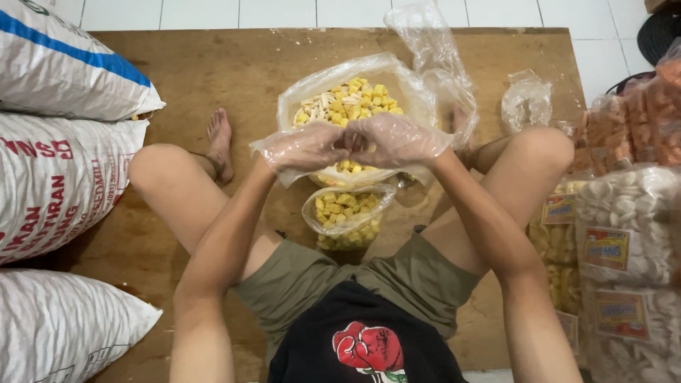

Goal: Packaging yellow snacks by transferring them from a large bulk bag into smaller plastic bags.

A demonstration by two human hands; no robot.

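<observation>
- The left hand (306, 147) and the right hand (397, 139) meet at the centre of the view, each inside a loose clear plastic glove. The fingertips pinch together over something small between them; what it is I cannot tell, as the crinkled gloves hide it.
- Directly below the hands, at 6 o'clock from them, a small bag (347, 213) of yellow snack pieces stands between the person's thighs, its mouth gaping and unsealed.
- At 12 o'clock from the hands sits the big bag (355, 106), a wide, thin clear sack rolled open, filled with yellow cubes and pale stick-shaped pieces.
- Risk: the small bag is soft and only propped by the legs, so a shift of a knee could tip it and spill pieces onto the wooden board (234, 71).
- Risk: the gloves are baggy and slippery, so a pinch through them could slide off thin film or drop what is held.
- Risk: the big bag's limp walls could slump if an arm brushes them.
- An empty clear bag (526, 101) lies crumpled at 2 o'clock, and another stands up behind the big bag.
- Woven white sacks (57, 177), coarse and plump, are stacked at 9 o'clock.
- Packed snack bags (624, 234) with labels pile up at 3 o'clock: white discs, yellow pieces, orange ones.
- The board is flat, scuffed brown plywood lying on white floor tiles (596, 35).
</observation>
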